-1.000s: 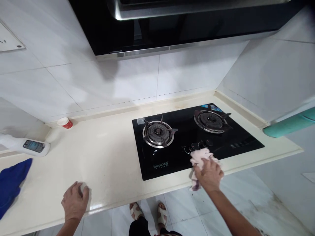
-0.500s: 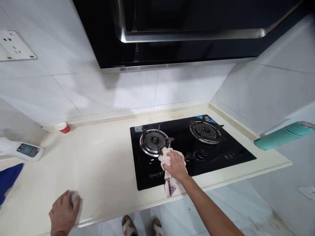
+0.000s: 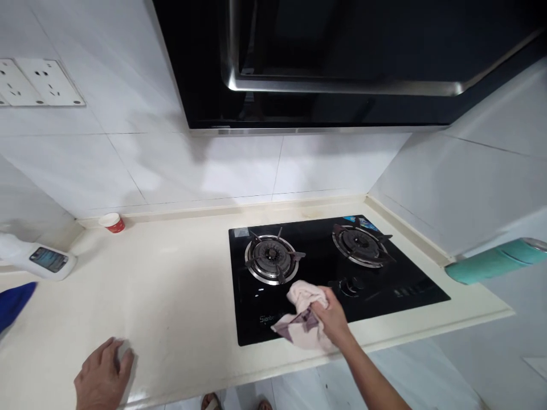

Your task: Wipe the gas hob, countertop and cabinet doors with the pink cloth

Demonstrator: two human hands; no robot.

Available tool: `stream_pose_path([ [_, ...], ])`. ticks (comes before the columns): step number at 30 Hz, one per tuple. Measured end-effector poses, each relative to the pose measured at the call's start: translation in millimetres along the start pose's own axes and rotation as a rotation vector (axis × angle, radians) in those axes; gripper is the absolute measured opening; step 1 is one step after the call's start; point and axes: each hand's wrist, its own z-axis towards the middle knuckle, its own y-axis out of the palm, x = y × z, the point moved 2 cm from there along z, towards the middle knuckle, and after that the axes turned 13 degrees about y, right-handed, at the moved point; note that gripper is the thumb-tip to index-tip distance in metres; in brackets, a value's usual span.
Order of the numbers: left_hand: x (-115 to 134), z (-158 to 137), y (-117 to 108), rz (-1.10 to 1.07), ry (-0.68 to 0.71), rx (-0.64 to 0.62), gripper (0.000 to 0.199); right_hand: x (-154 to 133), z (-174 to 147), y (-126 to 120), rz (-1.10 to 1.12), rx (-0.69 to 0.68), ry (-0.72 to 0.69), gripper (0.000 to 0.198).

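Held in the right hand [image 3: 332, 319], fingers closed on a bunched fold: pink-and-purple cloth [image 3: 304, 327], loose end hanging over the front edge of the black gas hob [image 3: 316, 245]; gathered, apparently, for a surer grip. Contact underneath: impossible to tell. Laid near the front of the counter [image 3: 183, 290], likely for support: left hand [image 3: 102, 376], holding nothing, fingers loosely curved. Set back by the pale tiled wall [image 3: 231, 165], seemingly out of the way: red-and-white cup [image 3: 113, 223]. Far left: white bottle [image 3: 49, 260], blue cloth [image 3: 15, 304], both partly cut off. Right end: green cylinder [image 3: 493, 262]. Surface: cream, smooth, rear lip raised. Room: white sockets [image 3: 47, 84], black hood [image 3: 333, 111] overhead.
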Motion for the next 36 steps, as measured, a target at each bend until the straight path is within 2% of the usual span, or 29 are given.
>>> stream_pose_path([
  [4,7,-1,-4,0.008,-0.023,-0.025,0.051,-2,78,-52,-0.026,0.216,0.150,0.060],
  [6,11,-2,-7,0.015,-0.029,-0.034,0.051,-1,119,-66,-0.103,0.262,0.224,0.066],
  [9,13,-3,-7,0.033,-0.018,-0.039,0.051,4,155,-60,-0.270,0.164,0.268,0.067],
  [12,14,-3,-7,0.053,-0.012,-0.044,0.049,7,159,-35,-0.459,-0.003,0.269,0.066],
  [18,14,-3,-7,0.063,0.000,-0.044,0.048,-10,124,3,-0.730,-0.143,0.158,0.068],
  [26,13,-2,-5,0.045,0.015,-0.018,0.049,-36,67,14,-0.818,-0.138,-0.121,0.051],
  [29,13,-2,-5,0.052,0.027,-0.012,0.049,-40,31,23,-0.789,-0.151,-0.219,0.048],
  [33,14,-3,-5,0.074,0.036,-0.015,0.048,-32,-31,31,-0.754,-0.087,-0.198,0.037],
  [36,15,-5,-5,0.092,0.054,-0.007,0.045,-22,-80,36,-0.604,-0.069,-0.237,0.027],
])
